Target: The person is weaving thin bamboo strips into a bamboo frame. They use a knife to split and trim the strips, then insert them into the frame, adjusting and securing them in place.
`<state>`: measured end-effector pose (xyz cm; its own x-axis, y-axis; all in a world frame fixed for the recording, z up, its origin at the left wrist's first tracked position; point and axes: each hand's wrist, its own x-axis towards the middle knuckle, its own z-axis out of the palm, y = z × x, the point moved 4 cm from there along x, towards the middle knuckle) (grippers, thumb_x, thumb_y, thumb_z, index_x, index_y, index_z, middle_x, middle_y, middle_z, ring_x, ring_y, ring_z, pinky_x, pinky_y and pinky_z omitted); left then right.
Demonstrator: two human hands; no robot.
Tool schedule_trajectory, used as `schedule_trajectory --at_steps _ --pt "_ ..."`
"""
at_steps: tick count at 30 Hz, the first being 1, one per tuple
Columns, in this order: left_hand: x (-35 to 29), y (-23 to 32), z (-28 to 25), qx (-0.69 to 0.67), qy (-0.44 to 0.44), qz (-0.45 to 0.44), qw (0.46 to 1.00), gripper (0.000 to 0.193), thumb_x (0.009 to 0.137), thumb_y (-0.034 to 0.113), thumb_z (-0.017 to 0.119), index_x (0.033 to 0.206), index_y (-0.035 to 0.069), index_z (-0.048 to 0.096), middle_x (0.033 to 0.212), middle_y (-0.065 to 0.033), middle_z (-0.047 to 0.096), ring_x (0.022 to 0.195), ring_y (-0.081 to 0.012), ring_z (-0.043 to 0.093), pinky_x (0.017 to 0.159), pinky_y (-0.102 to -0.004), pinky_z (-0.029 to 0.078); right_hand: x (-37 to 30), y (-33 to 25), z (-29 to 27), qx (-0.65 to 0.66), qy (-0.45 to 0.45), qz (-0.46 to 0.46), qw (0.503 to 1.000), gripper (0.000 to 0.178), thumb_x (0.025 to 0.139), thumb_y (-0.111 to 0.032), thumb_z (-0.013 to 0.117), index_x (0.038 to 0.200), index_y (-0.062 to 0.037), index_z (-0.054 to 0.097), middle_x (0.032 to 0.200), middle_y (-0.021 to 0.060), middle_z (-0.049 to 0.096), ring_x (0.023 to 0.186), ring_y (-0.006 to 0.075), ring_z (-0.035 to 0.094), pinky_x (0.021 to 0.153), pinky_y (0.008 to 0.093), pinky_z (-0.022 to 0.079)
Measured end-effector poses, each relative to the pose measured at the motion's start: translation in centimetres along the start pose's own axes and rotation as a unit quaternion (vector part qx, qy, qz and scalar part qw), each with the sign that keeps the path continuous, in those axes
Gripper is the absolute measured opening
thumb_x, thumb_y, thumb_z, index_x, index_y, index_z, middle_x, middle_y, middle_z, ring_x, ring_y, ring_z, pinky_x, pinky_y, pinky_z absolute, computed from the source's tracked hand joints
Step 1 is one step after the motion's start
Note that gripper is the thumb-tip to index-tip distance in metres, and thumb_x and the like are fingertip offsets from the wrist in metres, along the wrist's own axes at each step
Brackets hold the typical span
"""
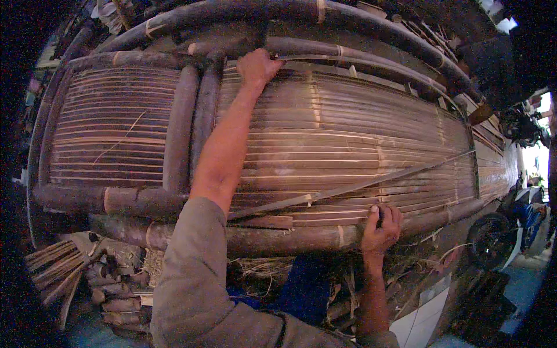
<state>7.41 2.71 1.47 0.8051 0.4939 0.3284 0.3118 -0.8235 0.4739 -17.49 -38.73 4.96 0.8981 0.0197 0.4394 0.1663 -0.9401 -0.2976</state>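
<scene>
A long bamboo bench (342, 238) with a slatted seat (301, 151) lies across the view in front of me. My left hand (259, 66) reaches over the slats to the far side, its fingers closed at the end of a thin bamboo strip (371, 62) that runs right along the far rail. On the near rail rests my right hand (381, 227), its fingers curled with the thumb up. Something dark shows between thumb and fingers; I cannot make it out. A loose flat strip (348, 184) lies slantwise over the slats, left of and beyond my right hand.
Left of a double crosspiece (181, 127) is a smaller slatted panel (113, 124). A thick bamboo pole (243, 16) spans the far side. Below left are bundled split sticks (55, 267) and stacked bamboo pieces (119, 304). A wheel (489, 240) stands at the right.
</scene>
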Motion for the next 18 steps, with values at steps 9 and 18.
schedule_trajectory --at_steps 9,18 --pt "0.3 1.8 1.3 -0.049 -0.121 0.108 0.986 0.074 0.07 0.075 0.062 0.091 0.005 0.073 0.095 -0.0233 0.07 0.093 -0.0388 0.067 0.089 -0.0515 0.047 0.3 0.1 0.0 0.014 -0.004 -0.007 1.0 0.017 0.09 -0.017 0.06 0.092 -0.0003 0.065 0.097 0.0163 0.062 0.095 0.0368 0.056 0.085 0.047 0.044" --pt "-0.5 3.0 1.8 -0.009 -0.13 0.156 0.979 0.057 0.088 0.061 0.053 0.111 0.012 0.071 0.104 -0.0213 0.069 0.1 -0.0396 0.065 0.099 -0.0523 0.043 0.3 -0.1 -0.2 -0.001 -0.002 -0.008 1.0 0.016 0.087 -0.015 0.061 0.092 -0.0006 0.064 0.097 0.0155 0.062 0.096 0.0367 0.055 0.087 0.0467 0.043"
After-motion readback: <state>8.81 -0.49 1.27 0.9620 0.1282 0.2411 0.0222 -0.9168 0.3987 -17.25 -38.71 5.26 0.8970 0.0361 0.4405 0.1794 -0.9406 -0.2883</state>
